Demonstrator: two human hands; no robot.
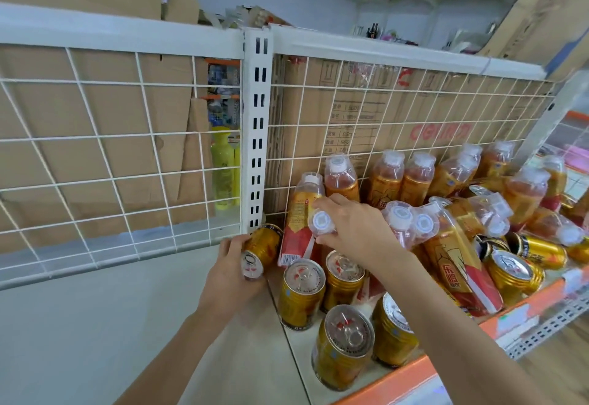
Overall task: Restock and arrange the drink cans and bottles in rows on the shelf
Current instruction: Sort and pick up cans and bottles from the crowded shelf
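At the front of the white shelf with an orange front rim [411, 376], four gold metal cans with silver pull-tab tops [342, 345] stand upright in two short rows. Just behind them, at the shelf's left edge, the left hand [229, 274] has its fingers curled around a fifth gold can [263, 248], which is tilted with its top towards the camera. Beside it, the right hand [353, 229] pinches the white cap of a clear plastic bottle of orange drink [321, 222]; its body is mostly hidden under the hand. A leaning bottle with a gold and red label [298, 229] stands between the two hands. To the right, bottles and cans lie jumbled. Further back, a row of upright bottles [389, 178] lines the white wire mesh back [318, 124], with brown cardboard boxes [366, 108] behind it.
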